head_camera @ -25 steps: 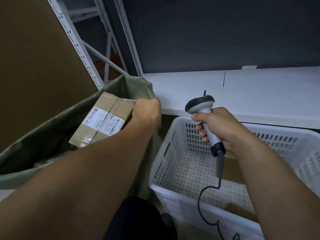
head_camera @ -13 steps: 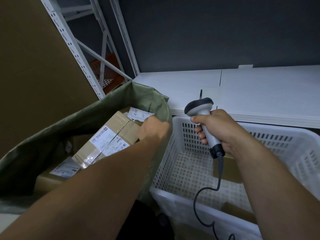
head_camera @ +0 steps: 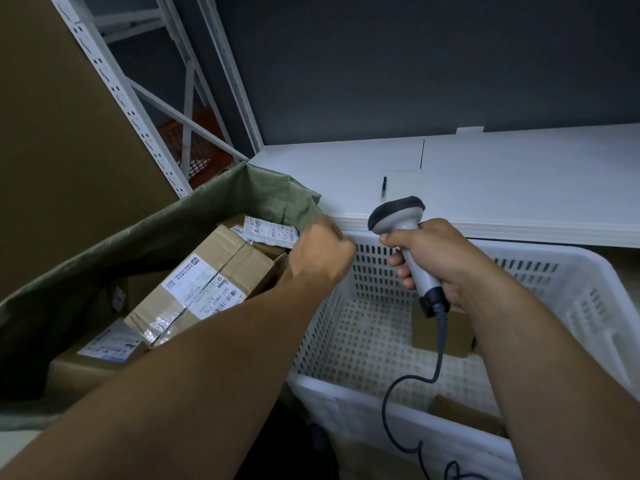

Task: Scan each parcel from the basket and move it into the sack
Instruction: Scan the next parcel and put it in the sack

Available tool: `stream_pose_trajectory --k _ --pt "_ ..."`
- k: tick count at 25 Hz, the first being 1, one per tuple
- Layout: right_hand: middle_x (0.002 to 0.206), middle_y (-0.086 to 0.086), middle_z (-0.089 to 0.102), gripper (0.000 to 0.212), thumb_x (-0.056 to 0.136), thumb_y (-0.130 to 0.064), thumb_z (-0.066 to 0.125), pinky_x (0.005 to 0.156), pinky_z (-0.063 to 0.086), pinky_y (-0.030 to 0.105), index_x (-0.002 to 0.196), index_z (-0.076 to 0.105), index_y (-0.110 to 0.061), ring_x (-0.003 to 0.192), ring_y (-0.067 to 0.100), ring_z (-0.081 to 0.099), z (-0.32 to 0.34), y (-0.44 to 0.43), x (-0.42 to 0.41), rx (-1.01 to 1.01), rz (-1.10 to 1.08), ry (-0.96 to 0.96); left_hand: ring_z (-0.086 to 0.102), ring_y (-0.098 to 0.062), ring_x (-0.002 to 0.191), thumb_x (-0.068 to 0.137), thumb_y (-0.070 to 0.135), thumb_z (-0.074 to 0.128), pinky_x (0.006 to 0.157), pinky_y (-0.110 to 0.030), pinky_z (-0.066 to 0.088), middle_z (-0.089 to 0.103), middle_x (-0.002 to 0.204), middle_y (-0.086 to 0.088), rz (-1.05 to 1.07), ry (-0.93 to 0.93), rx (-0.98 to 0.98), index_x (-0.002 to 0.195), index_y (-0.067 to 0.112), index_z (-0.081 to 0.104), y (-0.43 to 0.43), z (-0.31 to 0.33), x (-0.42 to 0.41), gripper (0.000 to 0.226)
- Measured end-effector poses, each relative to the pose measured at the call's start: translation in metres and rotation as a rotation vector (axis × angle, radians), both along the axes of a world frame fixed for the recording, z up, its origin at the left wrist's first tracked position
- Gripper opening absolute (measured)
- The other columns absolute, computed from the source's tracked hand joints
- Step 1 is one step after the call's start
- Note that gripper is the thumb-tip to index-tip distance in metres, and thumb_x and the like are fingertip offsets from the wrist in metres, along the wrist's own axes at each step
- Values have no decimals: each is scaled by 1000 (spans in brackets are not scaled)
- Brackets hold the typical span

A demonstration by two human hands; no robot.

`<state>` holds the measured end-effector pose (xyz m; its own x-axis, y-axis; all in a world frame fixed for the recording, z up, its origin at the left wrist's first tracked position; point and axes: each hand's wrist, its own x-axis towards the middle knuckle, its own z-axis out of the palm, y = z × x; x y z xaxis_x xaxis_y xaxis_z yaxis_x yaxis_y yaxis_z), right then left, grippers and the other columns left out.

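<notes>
A taped cardboard parcel (head_camera: 214, 271) with white labels lies tilted inside the open green sack (head_camera: 270, 188), on top of other parcels (head_camera: 104, 344). My left hand (head_camera: 322, 251) hovers at the sack's right rim, just beside the parcel's end, fingers curled under and hidden. My right hand (head_camera: 440, 258) grips a grey corded scanner (head_camera: 398, 213) above the white basket (head_camera: 588, 271). Two brown parcels (head_camera: 457, 334) (head_camera: 464, 414) lie on the basket floor, partly behind my right arm.
A white shelf top (head_camera: 519, 174) runs behind the basket, with a small black object (head_camera: 383, 185) on it. A white metal rack (head_camera: 114, 84) and an orange crate (head_camera: 204, 143) stand behind the sack. A large brown board (head_camera: 52, 133) fills the left.
The labelled parcel has gone down from above the sack's rim to lie inside it. My left hand has shifted right, toward the basket's corner. The scanner hand has barely moved.
</notes>
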<state>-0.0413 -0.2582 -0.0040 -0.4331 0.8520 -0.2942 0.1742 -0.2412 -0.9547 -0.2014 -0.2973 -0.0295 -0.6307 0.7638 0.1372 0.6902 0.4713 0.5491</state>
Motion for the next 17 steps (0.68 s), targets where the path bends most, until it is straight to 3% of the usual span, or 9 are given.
stream_pose_trajectory --k 7,11,14,17 --pt "72 11 65 18 93 -18 72 46 48 26 96 67 -2 50 18 57 -19 15 44 -40 -102 -53 61 -26 80 88 21 56 74 -33 51 67 90 -6 -128 -95 -143 101 13 65 26 -24 48 18" --pt "74 13 65 20 92 -19 73 46 47 26 96 67 -1 51 19 57 -39 35 71 -69 -167 -78 61 -27 71 85 20 58 59 -28 42 62 73 -5 -173 -230 -219 79 12 57 50 -62 70 11" --pt "72 12 63 22 92 -19 72 45 46 25 97 67 2 48 17 56 -57 51 83 -93 -211 -96 60 -26 77 87 22 58 61 -29 40 64 84 -8 -176 -283 -246 91 10 61 72 -93 84 13" --pt "70 13 61 21 93 -16 71 45 46 26 97 67 4 46 17 54 -75 61 90 -131 -231 -100 63 -28 80 87 20 57 53 -27 37 66 95 -15 -203 -298 -297 105 7 63 94 -126 93 23"
